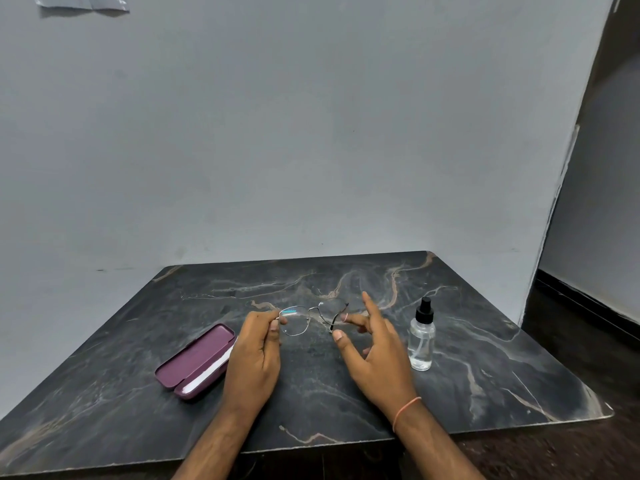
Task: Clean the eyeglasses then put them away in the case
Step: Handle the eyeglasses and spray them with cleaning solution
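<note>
Both forearms are bare, no sleeves in sight, and a thin orange band (406, 408) circles the right wrist.

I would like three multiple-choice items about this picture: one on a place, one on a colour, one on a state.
1. Where does the spray bottle stand?
A. right of the right hand
B. left of the case
C. inside the case

2. The case is
A. green
B. plum purple
C. yellow

3. The case is
A. shut
B. open
C. upside down

Answers:
1 A, it stands on the table beyond the right hand.
2 B, its shell is plum.
3 B, its lid lies back; the left hand holds the eyeglasses outside.
</note>
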